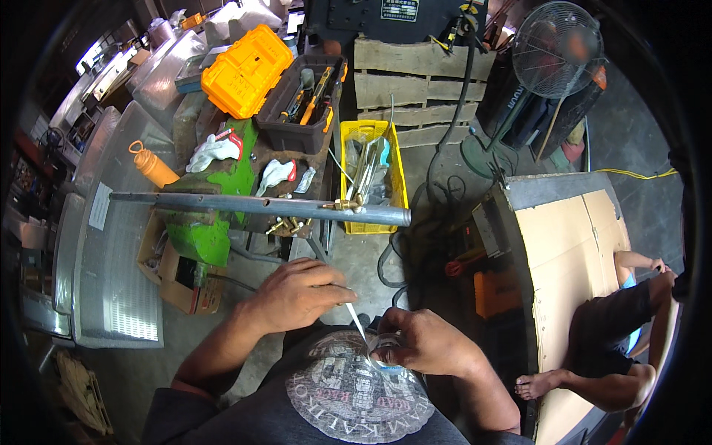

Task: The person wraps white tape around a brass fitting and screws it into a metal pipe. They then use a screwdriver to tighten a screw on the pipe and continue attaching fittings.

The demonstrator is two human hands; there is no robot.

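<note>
We hold a small roll of white thread-seal tape [386, 347] low against our chest, well below the steel pipe [259, 205] that lies clamped across the green bench vise [211, 222]. Our right hand [423, 343] is curled closed around the roll, fingers wrapped over its rim. Our left hand [297, 293] sits just left of it, fingertips pinched shut on a thin white strip of tape [356, 320] that runs taut from the roll up to that pinch.

On the pipe, toward its right end, a brass fitting [347, 202] stands up from the top; more small brass fittings [285, 225] lie just under the pipe beside the vise. Behind the pipe sits an open black toolbox [300, 111] with its yellow lid [245, 70] thrown back, and to the right of that a yellow plastic crate [371, 178] holding metal parts. White work gloves [215, 152] lie on the bench above the vise, and an orange bottle [152, 165] stands left of them. Far right of the pipe's end, another person [615, 348] sits by a cardboard-covered box [571, 245], and a floor fan [552, 48] stands beyond.
</note>
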